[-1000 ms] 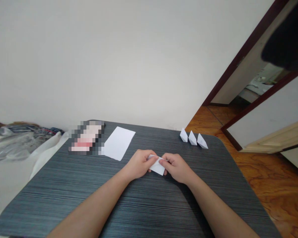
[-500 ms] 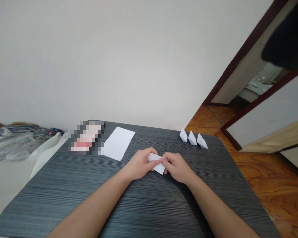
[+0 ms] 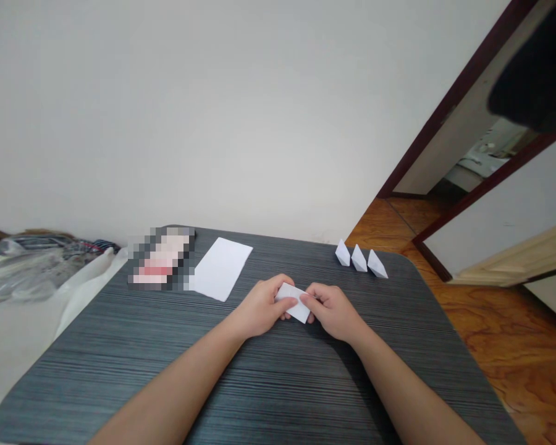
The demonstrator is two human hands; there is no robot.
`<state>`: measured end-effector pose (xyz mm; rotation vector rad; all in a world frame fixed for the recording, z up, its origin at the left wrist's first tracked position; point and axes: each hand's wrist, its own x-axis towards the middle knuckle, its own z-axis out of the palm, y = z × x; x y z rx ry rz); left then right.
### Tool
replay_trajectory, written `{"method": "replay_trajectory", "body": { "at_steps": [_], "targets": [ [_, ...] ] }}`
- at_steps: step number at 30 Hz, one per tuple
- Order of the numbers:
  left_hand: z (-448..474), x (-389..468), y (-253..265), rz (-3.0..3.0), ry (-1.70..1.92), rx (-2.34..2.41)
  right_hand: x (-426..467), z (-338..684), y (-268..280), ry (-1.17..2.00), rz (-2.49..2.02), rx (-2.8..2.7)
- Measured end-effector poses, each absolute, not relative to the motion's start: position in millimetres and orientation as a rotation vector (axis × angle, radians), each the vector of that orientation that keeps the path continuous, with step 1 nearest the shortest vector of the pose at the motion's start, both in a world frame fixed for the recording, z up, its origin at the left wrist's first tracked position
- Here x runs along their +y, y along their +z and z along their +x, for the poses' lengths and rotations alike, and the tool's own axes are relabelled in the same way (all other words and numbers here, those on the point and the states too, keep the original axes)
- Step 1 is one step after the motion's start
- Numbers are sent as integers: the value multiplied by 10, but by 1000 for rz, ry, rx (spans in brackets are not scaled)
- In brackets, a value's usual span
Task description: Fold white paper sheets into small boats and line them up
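A small piece of folded white paper (image 3: 298, 310) is held between both hands over the middle of the table. My left hand (image 3: 265, 306) grips its left side, thumb on top and fingers behind. On the right side, my right hand (image 3: 330, 311) pinches it with the thumb on the upper face. The fingers under the paper are partly hidden. Farther back to the right stand three folded paper boats (image 3: 359, 258) in a row. A stack or sheet of white paper (image 3: 223, 269) lies flat to the left of my hands.
The dark wood-grain table (image 3: 259, 395) stands against a pale wall (image 3: 259, 123). At its back left is a pixelated object (image 3: 162, 256). Clear plastic and cloth (image 3: 41, 266) are heaped beyond the left edge. A wooden floor (image 3: 514, 352) and a doorway lie to the right.
The paper has tilted slightly between my fingers, and the right thumb has shifted a little on it. Everything else on the table stays in place.
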<state>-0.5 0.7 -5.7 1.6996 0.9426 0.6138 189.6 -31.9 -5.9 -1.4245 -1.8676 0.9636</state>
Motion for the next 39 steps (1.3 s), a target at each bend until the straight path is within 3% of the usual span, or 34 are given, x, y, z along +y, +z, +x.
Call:
{"method": "replay_trajectory", "body": {
  "at_steps": [39],
  "targets": [
    [-11,-14,-49,1580,658,881,-299,1952,-78,1254,-1394,-1606]
  ]
}}
